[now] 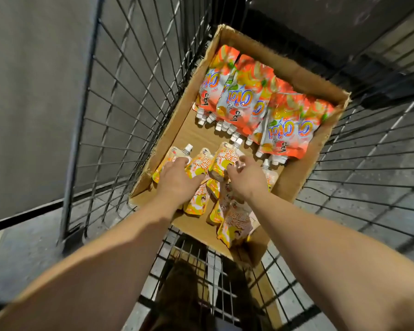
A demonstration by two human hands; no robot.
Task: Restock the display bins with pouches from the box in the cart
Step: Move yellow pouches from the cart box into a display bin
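Both hands reach into the cardboard box (294, 68) in the wire cart (120, 96): left hand (177, 180) and right hand (247, 179) each grasp yellow pouches (221, 156) at the near end, apparently gathering a batch. Orange pouches (280, 120) lie stacked at the far end, caps pointing near.

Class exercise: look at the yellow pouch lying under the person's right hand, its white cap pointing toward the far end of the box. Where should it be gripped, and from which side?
Grip the yellow pouch across its flat body just below the white cap, coming from above. It lies flat on other pouches inside the cardboard box, whose walls block sideways approaches. The right hand already rests there.
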